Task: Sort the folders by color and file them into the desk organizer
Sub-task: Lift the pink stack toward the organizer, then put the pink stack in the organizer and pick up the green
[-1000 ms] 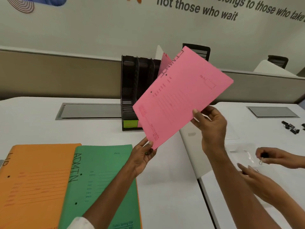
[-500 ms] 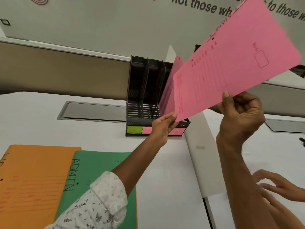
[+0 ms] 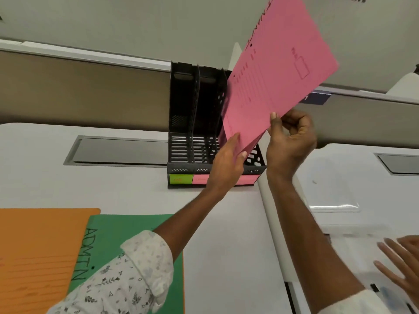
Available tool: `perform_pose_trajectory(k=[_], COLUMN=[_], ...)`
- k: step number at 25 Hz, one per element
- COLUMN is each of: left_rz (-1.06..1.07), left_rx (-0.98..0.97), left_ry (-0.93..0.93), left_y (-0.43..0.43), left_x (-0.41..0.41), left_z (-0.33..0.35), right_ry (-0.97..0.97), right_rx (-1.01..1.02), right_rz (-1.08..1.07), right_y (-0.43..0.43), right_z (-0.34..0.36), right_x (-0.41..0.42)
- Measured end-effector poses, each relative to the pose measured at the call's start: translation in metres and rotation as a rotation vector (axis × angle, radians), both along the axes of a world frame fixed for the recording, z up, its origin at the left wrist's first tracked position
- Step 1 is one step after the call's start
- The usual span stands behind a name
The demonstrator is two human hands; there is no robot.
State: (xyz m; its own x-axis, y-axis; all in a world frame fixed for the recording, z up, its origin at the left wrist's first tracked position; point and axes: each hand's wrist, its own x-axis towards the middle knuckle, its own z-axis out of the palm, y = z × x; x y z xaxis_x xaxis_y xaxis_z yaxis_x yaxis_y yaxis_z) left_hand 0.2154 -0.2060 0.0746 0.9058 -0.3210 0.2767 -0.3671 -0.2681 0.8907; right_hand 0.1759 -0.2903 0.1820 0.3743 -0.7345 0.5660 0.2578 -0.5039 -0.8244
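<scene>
A pink folder (image 3: 276,71) is held tilted above the right end of the black desk organizer (image 3: 184,105), its lower corner down at the rightmost slot. My left hand (image 3: 226,164) holds that lower corner from the front. My right hand (image 3: 291,141) pinches the folder's lower edge, thumb on its face. The organizer's two left slots look empty, and green (image 3: 180,179) and pink labels sit on its base. A green folder (image 3: 127,232) marked ADMIN and an orange folder (image 3: 38,252) lie flat at the near left of the white desk.
Another person's hands (image 3: 401,266) hover over a clear plastic sleeve at the lower right. A grey cable hatch (image 3: 118,150) lies left of the organizer, a second hatch (image 3: 401,163) at the right. A beige partition runs behind the desk.
Both hands carried the pink folder up and forward to the organizer, turning it steeper; its lower corner now sits at the rightmost slot. The view moved closer.
</scene>
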Motion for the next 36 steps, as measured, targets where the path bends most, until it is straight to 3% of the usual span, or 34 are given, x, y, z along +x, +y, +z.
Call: perform_pose_trajectory(k=[6, 11, 18, 25, 30, 36], left_rz=[-0.09, -0.085, -0.106, -0.044, 0.11, 0.288], left_rx=[0.089, 0.09, 0.035, 0.095, 0.169, 0.327], left_ry=[-0.054, -0.027, -0.088, -0.129, -0.009, 0.199], left_y=[-0.004, -0.002, 0.008, 0.05, 0.12, 0.225], left_x=[0.015, 0.023, 0.021, 0.018, -0.059, -0.227], left_z=[-0.018, -0.027, -0.023, -0.007, -0.036, -0.103], right_ry=[0.206, 0.156, 0.38, 0.432, 0.557, 0.732], right_rx=[-0.068, 0.006, -0.116, -0.009, 0.037, 0.098], right_rz=[0.089, 0.043, 0.499, 0.611, 0.55, 0.72], right_y=[0.001, -0.019, -0.015, -0.006, 0.013, 0.077], right_z=[-0.058, -0.075, -0.08, -0.082, -0.122, -0.187], right_x=[0.015, 0.012, 0.016, -0.004, -0.074, -0.182])
